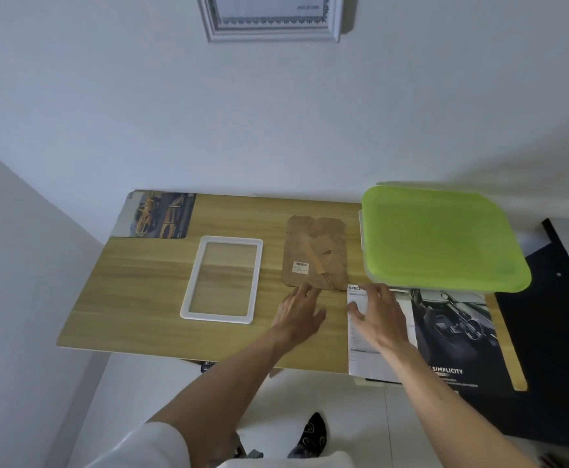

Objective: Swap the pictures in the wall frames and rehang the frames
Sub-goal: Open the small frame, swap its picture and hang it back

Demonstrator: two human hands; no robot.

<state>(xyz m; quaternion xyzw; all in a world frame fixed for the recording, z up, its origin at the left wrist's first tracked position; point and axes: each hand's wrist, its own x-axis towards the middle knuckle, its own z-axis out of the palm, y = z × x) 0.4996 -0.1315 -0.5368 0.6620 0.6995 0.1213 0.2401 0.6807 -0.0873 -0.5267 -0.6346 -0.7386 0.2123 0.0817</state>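
Observation:
An empty white frame (222,279) lies flat on the wooden table (134,298), glass showing the wood beneath. To its right lies the brown backing board (315,251) with a stand and a barcode label. A picture of yellow cars (156,215) lies at the table's back left corner. A grey-white frame (269,16) with a document hangs on the wall above. My left hand (298,314) hovers open just below the backing board's near edge. My right hand (377,315) is open over a car brochure (445,332), fingers spread.
A box with a lime-green lid (441,238) stands at the table's back right, overlapping the brochure's top edge. A dark panel (563,332) lies to the right of the table. White floor and a patterned slipper (310,437) show below the table's near edge.

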